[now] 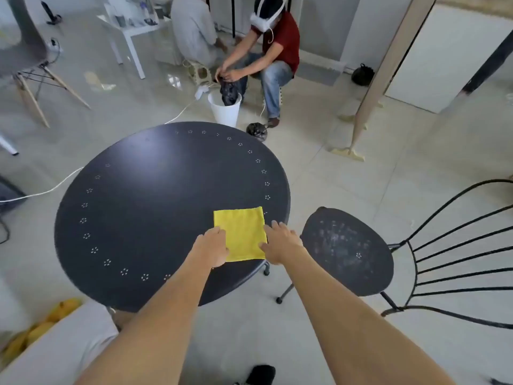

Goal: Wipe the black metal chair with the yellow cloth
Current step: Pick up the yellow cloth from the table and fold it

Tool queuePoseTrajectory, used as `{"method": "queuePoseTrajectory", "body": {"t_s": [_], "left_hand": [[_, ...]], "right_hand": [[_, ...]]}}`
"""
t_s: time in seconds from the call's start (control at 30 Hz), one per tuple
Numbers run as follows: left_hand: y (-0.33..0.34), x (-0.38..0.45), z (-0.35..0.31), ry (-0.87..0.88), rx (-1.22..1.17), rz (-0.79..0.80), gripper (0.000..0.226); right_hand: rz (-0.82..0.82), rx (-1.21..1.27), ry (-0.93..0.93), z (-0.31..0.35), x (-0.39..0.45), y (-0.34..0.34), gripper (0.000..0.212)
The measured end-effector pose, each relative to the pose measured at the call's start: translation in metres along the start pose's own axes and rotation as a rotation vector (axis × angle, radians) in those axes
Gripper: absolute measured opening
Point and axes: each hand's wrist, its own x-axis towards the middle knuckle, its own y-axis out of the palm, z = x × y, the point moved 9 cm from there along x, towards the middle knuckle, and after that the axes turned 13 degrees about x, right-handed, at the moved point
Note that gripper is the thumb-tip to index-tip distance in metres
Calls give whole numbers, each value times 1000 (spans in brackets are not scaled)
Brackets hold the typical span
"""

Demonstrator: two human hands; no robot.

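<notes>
Your yellow cloth (241, 234) is soft & light, flat on the bench (155, 207) — both hands' fingers (219, 232) lie open at its sides, so pinch an edge.

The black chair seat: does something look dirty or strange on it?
Yes. The chair seat carries pale, dusty smudges across its middle, unlike the cleaner black table, where the yellow cloth lies flat.

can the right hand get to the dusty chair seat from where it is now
Probably yes. The right hand rests at the right edge of the yellow cloth on the black table, and the chair seat sits just to its right, lower, with only open floor between them.
</notes>
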Motion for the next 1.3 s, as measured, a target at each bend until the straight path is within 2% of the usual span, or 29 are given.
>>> {"method": "queuePoseTrajectory", "body": {"t_s": [0.13,0.3,0.4,0.5,0.57,0.77,0.87,1.07,1.3], "left_hand": [[24,-1,-1,38,37,-68,54],[39,-2,1,49,-16,-225,37],[31,-2,-3,85,48,-369,28],[38,-1,-4,106,176,-368,46],[40,-1,-6,111,230,-376,50],[25,5,-14,110,277,-373,39],[17,6,-17,90,253,-368,37],[-14,9,-30,55,218,-454,37],[-59,19,-104,225,274,-506,34]], "right_hand": [[1,-88,-102,18,7,30,61],[14,-48,-114,23,11,59,50],[-24,-11,-135,21,8,61,53],[-63,-55,-168,20,7,59,58],[-81,-80,-183,20,7,61,59],[-182,-22,-157,26,15,44,25],[-237,52,-122,23,16,25,19],[-313,176,-142,10,10,-6,23],[-471,176,-53,-58,-23,-54,35]]}}
